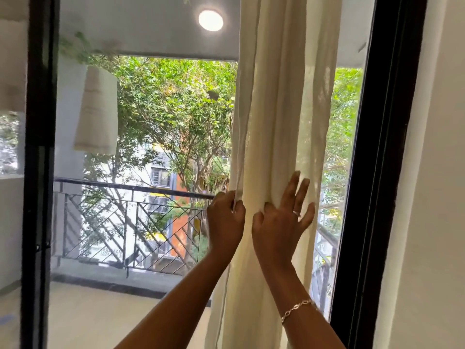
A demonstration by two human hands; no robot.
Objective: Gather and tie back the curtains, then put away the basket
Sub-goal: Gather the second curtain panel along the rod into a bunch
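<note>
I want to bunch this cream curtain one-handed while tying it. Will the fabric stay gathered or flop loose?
Probably floppy: the curtain hangs in soft folds, bunching where the left hand pinches its edge. Likely light, since daylight shows through. It may spread if released; the right hand presses it flat.

Home, upper floor: a cream curtain (276, 96) hangs at a black-framed glass door (40, 172) opening onto a balcony with a metal railing (130, 191), ceiling light (210, 20), trees (171, 102) and an apartment block (161, 175) beyond.
</note>
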